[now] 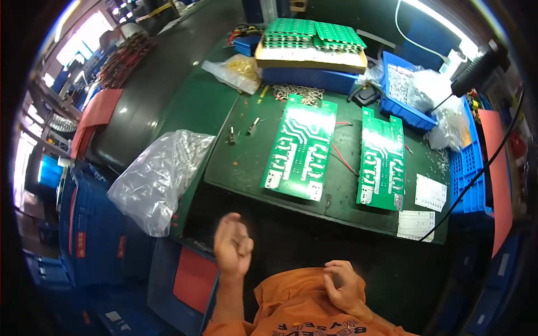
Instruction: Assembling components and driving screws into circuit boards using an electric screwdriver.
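Observation:
My left hand (pixel 232 246) is raised in front of the table's near edge, its fingers curled in, and nothing shows in it. Close to my orange shirt, my right hand (pixel 344 287) is loosely bent, with a gap between thumb and fingers and nothing seen in it. Beyond the hands, a larger green circuit board (pixel 300 148) lies on the dark green work table (pixel 246 168). To its right is a narrower green circuit board (pixel 382 159). A red wire (pixel 343 158) runs out between the two boards. Neither hand touches a board.
Stacked green boards (pixel 314 35) top a box at the back, behind a pile of small metal parts (pixel 300 94). A clear plastic bag (pixel 162 179) hangs over the table's left edge. Blue bins (pixel 406 106) and paper slips (pixel 430 192) sit right; a black cable (pixel 482 173) crosses there.

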`<state>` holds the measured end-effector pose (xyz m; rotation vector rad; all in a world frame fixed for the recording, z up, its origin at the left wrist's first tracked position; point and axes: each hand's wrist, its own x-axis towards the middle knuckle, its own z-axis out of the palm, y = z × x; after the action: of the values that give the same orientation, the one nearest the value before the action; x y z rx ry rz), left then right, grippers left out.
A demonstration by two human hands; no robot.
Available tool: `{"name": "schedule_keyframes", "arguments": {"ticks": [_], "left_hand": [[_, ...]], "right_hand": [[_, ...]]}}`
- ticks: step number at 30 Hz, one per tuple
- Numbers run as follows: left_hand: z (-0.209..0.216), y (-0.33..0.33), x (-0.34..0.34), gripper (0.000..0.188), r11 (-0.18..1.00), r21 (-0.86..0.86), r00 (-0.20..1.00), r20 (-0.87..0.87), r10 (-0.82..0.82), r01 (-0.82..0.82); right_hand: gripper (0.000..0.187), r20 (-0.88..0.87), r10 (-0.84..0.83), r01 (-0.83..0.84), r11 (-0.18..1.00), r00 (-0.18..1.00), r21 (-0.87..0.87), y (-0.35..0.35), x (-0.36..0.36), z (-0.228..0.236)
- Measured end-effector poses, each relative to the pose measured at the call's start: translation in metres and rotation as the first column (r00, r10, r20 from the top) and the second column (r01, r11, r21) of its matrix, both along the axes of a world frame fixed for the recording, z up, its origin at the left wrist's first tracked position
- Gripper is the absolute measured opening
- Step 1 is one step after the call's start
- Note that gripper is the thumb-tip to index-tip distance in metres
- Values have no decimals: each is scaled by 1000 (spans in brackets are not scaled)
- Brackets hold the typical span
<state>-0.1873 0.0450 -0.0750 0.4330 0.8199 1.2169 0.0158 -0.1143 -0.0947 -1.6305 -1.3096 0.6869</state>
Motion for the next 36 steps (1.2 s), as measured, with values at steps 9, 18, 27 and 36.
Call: {"name": "schedule_keyframes", "arguments": {"ticks": [9, 18, 27, 36], "left_hand": [[10, 217, 92, 13, 617, 546, 369, -838, 403, 566], [-17, 348, 169, 17, 624, 114, -150, -923, 355, 773], [-19, 345, 156, 24, 507, 167, -110, -875, 472, 846], [-35, 340, 153, 14, 592, 211, -116, -877, 466, 777]], "right_hand": [[13, -141, -85, 70, 992, 986, -110, 3, 10, -18], [9, -201, -181, 145, 972, 963, -183, 17, 11, -20], [9, -261, -166, 123, 977, 951, -176, 20, 13, -23], [9, -224, -175, 135, 974, 959, -183, 12, 12, 5]]}}
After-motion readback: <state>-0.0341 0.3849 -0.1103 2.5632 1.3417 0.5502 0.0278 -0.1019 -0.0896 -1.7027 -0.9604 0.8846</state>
